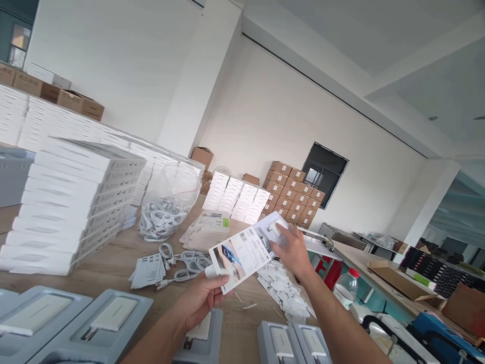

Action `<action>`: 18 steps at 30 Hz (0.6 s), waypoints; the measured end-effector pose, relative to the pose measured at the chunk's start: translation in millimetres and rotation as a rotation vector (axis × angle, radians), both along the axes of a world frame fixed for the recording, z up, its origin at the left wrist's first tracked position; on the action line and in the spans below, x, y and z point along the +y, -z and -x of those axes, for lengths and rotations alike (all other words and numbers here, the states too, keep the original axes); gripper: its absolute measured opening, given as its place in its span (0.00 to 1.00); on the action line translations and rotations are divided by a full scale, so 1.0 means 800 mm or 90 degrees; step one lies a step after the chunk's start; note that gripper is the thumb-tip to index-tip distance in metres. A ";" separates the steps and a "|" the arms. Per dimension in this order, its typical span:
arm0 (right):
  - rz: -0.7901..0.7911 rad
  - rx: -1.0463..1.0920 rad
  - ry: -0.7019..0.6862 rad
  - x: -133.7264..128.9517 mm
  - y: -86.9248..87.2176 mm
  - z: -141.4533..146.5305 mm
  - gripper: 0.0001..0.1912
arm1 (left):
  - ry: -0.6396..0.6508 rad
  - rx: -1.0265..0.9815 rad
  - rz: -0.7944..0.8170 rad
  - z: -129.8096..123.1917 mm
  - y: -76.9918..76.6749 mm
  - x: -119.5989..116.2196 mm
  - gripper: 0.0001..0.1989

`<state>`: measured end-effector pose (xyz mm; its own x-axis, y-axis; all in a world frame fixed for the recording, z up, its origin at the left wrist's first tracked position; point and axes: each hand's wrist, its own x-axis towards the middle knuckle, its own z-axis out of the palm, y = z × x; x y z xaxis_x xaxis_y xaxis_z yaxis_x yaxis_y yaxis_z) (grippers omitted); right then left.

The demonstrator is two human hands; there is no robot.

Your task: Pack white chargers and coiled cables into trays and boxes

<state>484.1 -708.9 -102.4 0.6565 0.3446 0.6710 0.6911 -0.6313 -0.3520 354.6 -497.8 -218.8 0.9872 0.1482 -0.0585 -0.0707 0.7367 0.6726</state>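
A printed white sleeve (242, 255) with a grey tray (268, 228) partly inside it is held above the table, tilted up to the right. My left hand (202, 298) pinches the sleeve's lower left end, thumb on top. At the upper right end, my right hand (291, 247) grips the tray, its fingers by a white device (273, 230) in it. Below lie grey trays with white devices, one (200, 328) partly behind my left forearm and a pair (282, 341) near my right forearm.
Tall stacks of white boxes (64, 202) stand at left. Coiled white cables (189, 265), leaflets (147, 270), a bag of cables (162, 212) and paper scraps (284, 288) lie on the table (242, 323). A red-capped bottle (346, 285) is at right; brown cartons (291, 194) are stacked behind.
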 end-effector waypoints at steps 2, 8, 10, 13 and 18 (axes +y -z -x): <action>-0.014 0.052 -0.095 0.005 0.003 0.006 0.26 | -0.024 -0.011 0.011 -0.001 0.001 0.000 0.31; -0.202 0.172 -0.189 0.015 0.022 0.023 0.37 | -0.006 -0.080 0.017 -0.003 0.005 -0.007 0.32; -0.225 0.178 -0.189 0.017 0.027 0.026 0.35 | 0.008 -0.090 0.010 -0.003 0.007 -0.008 0.32; -0.236 0.173 -0.201 0.016 0.027 0.029 0.32 | 0.023 -0.101 -0.003 -0.002 0.009 -0.008 0.33; -0.222 0.214 -0.233 0.014 0.021 0.039 0.26 | 0.024 -0.106 -0.007 -0.001 0.009 -0.008 0.33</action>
<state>453.0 -697.5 -118.8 0.7320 0.3853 0.5619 0.6570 -0.1810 -0.7318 355.5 -504.0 -226.2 0.9880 0.1108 0.1081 -0.1547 0.7338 0.6615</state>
